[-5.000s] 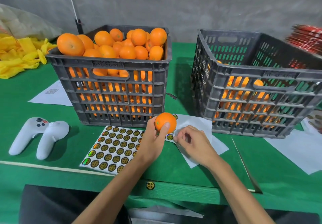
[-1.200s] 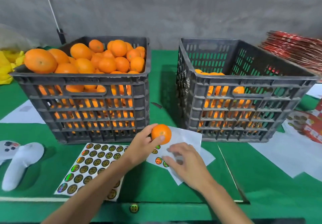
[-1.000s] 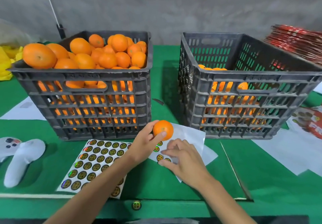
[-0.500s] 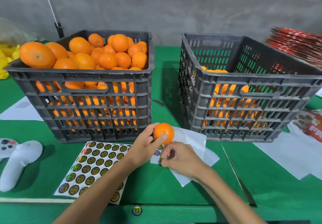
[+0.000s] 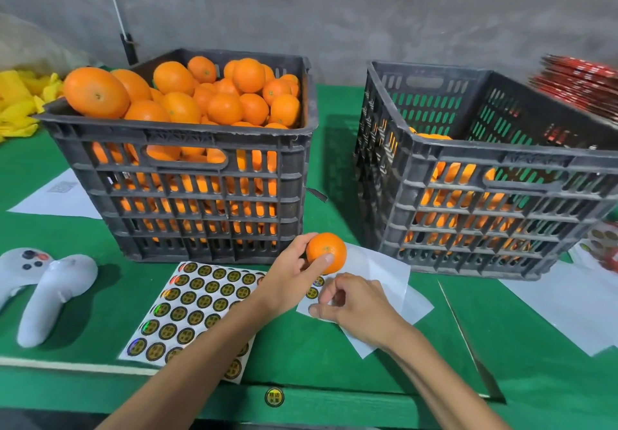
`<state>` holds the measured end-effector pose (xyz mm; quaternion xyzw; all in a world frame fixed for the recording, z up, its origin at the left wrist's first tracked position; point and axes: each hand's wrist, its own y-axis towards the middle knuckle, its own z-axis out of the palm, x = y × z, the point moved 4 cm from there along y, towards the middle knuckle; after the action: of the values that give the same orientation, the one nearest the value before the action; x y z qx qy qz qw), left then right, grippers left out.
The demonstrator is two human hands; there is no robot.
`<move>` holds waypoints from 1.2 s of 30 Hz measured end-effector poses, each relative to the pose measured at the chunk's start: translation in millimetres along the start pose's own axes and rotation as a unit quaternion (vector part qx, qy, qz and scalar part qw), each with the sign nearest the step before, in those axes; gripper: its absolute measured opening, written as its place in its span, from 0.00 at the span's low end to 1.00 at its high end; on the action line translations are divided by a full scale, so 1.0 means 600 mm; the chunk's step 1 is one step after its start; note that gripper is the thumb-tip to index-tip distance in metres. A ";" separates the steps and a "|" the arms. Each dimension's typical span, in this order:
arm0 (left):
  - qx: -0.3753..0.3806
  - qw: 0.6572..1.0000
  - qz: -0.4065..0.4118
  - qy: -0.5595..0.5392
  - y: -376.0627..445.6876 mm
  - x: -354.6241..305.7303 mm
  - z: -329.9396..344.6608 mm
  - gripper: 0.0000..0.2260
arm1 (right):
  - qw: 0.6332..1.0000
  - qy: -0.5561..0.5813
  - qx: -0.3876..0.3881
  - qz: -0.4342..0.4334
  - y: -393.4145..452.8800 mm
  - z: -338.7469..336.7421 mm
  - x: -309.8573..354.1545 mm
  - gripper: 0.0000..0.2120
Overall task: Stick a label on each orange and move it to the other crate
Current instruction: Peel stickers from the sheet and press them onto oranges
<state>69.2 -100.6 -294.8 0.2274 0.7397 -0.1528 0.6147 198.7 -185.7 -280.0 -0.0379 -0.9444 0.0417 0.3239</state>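
Observation:
My left hand (image 5: 291, 272) grips a small orange (image 5: 326, 251) just above the table, in front of the gap between the two crates. The left crate (image 5: 180, 135) is heaped with oranges; the right crate (image 5: 501, 157) holds a lower layer of them. Just below the orange, my right hand (image 5: 357, 305) hovers over a small white backing sheet (image 5: 384, 272). Its thumb and forefinger are pinched together on a label, which the fingers mostly hide. Two round labels (image 5: 313, 290) show beside the fingertips. A large label sheet (image 5: 200, 299) lies under my left forearm.
Two white controllers (image 5: 50, 295) lie at the left. White papers lie left (image 5: 57, 195) and right (image 5: 561, 299) of the crates. Yellow cloth (image 5: 20, 101) is at the far left, a red stack (image 5: 582, 78) at the far right. One label (image 5: 274, 396) sticks on the table's front edge.
My right hand went from lying flat on the small sheet to curling and pinching at a label near the orange. My left hand kept the orange almost still.

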 end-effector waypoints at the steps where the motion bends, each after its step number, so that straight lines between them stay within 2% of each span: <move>1: -0.002 1.000 0.000 0.003 0.000 0.000 0.000 0.22 | 1.000 0.017 0.009 0.009 0.000 -0.001 0.000 0.15; 7: -0.003 1.000 -0.001 0.012 -0.001 -0.003 0.000 0.24 | 0.995 0.082 0.044 0.026 -0.003 -0.006 0.001 0.07; 10: 0.002 1.000 0.004 0.007 -0.003 -0.008 0.001 0.25 | 0.994 0.086 0.047 -0.038 -0.015 -0.011 -0.004 0.13; 13: 0.005 1.000 0.006 0.010 -0.004 -0.010 0.000 0.25 | 0.991 0.010 0.054 -0.123 -0.023 -0.007 -0.003 0.21; 17: 0.011 1.000 0.007 0.014 -0.005 -0.009 0.000 0.22 | 0.983 0.022 0.090 -0.160 -0.016 -0.014 -0.011 0.16; 22: 0.004 1.000 0.008 0.019 -0.003 -0.012 0.001 0.20 | 0.980 0.055 0.146 -0.124 0.014 -0.020 -0.011 0.08; 27: 0.001 1.000 0.010 0.027 -0.003 -0.012 0.001 0.22 | 0.967 0.031 0.223 -0.121 0.035 -0.023 -0.006 0.08; 36: -0.005 0.999 0.002 0.033 -0.001 -0.007 0.003 0.22 | 0.958 0.028 0.274 -0.085 0.038 -0.024 0.005 0.07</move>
<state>70.8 -102.7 -290.9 0.2305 0.7601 -0.1404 0.5911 206.0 -162.1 -269.3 0.1315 -0.8871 0.2703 0.3503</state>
